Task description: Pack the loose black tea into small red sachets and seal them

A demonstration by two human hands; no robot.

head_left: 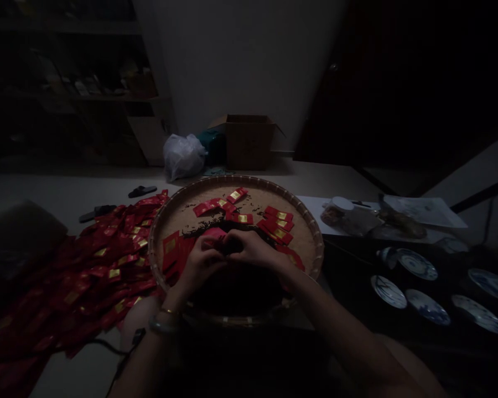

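Note:
My left hand (203, 261) and my right hand (253, 247) meet over the near half of a round woven bamboo tray (178, 202). The fingers of both are curled, their tips close together, and hide whatever is between them. A pinkish-red thing (213, 234) shows just beyond my left fingers; its kind is unclear. Around the hands lie small red packets (277, 229) with gold labels, some at the far side, others left and right. Dark, thin, twisted pieces like tea leaves (201, 226) are scattered on the tray, with a large dark mass below my hands.
A big heap of red packets (103, 265) covers the floor at left, near dark slippers (142, 191). Behind the tray stand a white plastic bag (185, 157) and an open cardboard box (249, 143). Blue-and-white dishes (427, 307) and a lidded jar (338, 211) are at right.

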